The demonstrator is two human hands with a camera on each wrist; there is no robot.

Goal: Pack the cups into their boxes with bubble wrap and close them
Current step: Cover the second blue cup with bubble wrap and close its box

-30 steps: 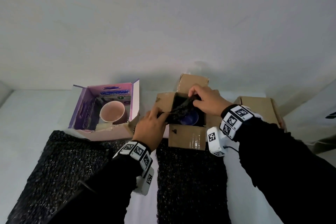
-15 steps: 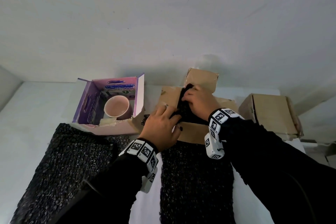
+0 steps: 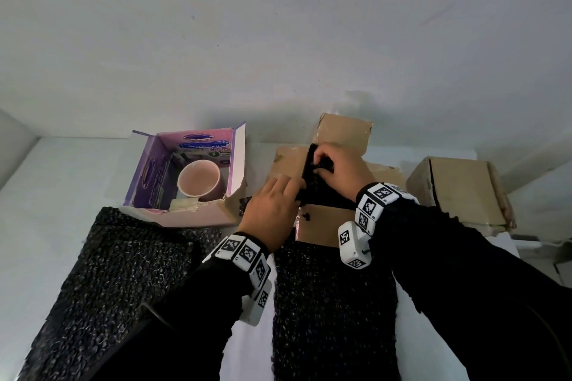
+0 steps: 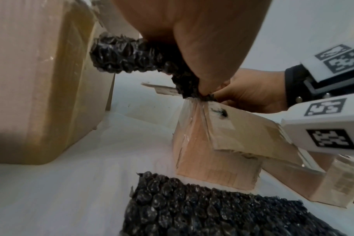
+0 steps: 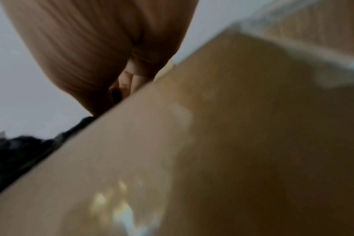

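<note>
An open brown cardboard box (image 3: pixel 322 224) stands mid-table, stuffed with black bubble wrap (image 3: pixel 314 187) that hides whatever is inside. My left hand (image 3: pixel 274 210) pinches the wrap (image 4: pixel 131 55) at the box's near left corner (image 4: pixel 192 127). My right hand (image 3: pixel 337 164) reaches over the opening, fingers curled round the wrap's far edge; its wrist view is blurred, showing only palm (image 5: pixel 101 47) and a flap (image 5: pixel 212 143). A pink cup (image 3: pixel 198 179) stands unwrapped in an open purple box (image 3: pixel 154 176) to the left.
A closed brown box (image 3: pixel 458 192) sits at the right. Two black bubble wrap sheets lie on the white table near me, one at the left (image 3: pixel 123 272) and one in front of the open box (image 3: pixel 334 303). A wall rises just behind the boxes.
The blue cup seen in the box a second ago is now covered by the wrap. My right hand has shifted to the box's far left corner, and my left hand moved onto the near corner.
</note>
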